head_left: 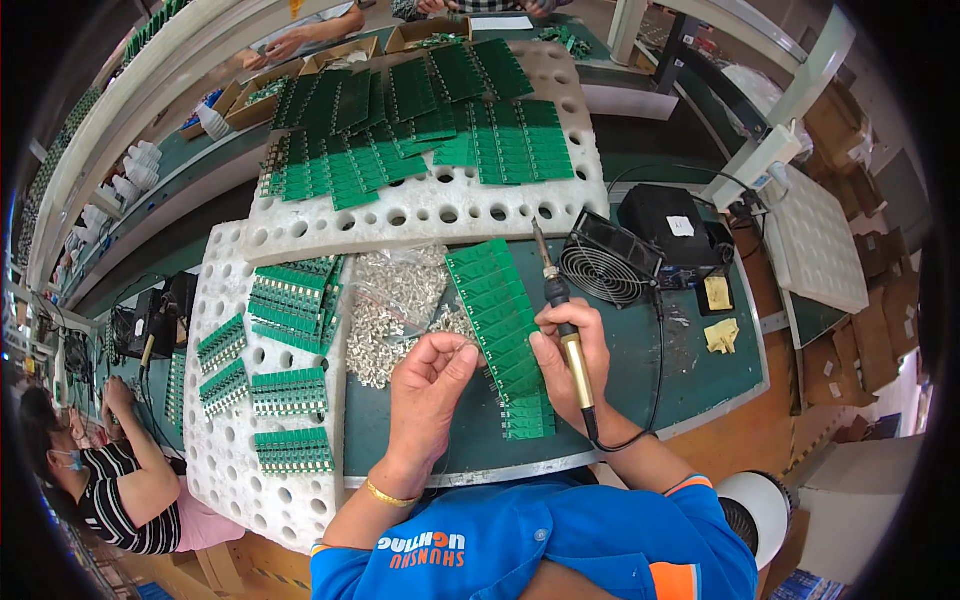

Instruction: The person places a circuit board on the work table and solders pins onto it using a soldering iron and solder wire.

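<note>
My right hand (pixel 588 358) is closed round a soldering iron (pixel 576 370) with a brass-coloured grip, its tip pointing up and away. The thumb of that hand also rests on the right edge of a long green circuit board panel (pixel 490 290). At the panel's left edge, my left hand (pixel 425 395) is closed in a pinch; whatever is between its fingertips is too small to make out. Beyond the left hand lies a heap of small silvery metal parts (pixel 376 350), partly in and beside a clear plastic bag (pixel 400 275).
Green panels (pixel 525 140) cover a white perforated foam board (pixel 480 213) at the back. Finished-looking strips (pixel 290 392) lie on another foam board (pixel 300 500) at left. A fan (pixel 605 268), black soldering station (pixel 675 230) and yellow sponge (pixel 718 293) stand right. A co-worker (pixel 130 480) sits left.
</note>
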### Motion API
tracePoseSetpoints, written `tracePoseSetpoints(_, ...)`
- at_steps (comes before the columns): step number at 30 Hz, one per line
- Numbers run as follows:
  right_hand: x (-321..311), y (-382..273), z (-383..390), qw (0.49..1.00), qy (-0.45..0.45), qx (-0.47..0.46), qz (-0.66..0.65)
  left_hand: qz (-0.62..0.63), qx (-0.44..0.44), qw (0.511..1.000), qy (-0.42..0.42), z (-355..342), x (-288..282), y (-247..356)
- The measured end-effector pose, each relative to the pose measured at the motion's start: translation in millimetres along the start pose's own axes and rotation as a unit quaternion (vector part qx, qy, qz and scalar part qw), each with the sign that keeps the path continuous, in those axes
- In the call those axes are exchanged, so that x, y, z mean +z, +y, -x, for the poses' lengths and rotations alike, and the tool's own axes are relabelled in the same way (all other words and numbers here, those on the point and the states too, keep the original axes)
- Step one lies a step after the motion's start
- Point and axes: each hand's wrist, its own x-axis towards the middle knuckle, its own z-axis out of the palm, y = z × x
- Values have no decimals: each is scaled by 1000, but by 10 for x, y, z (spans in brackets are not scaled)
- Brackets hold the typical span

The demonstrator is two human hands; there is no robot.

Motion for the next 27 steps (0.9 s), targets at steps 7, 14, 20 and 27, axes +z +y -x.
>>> tracePoseSetpoints(7, -5, 13, 32, 1000, -14, -6, 4, -7, 33, 999, 40, 8, 68, 2)
tracePoseSetpoints(14, -40, -125, 42, 1000, 1, -7, -29, 48, -13, 999, 17, 26, -2, 27)
tracePoseSetpoints(20, -53, -134, 64, 998, 0, 1, -60, 72, -24, 997, -4, 34, -2, 54)
tracePoseSetpoints(27, -50, -152, 71, 997, -7, 7, -77, 100, -17, 995, -7, 12, -18, 104)
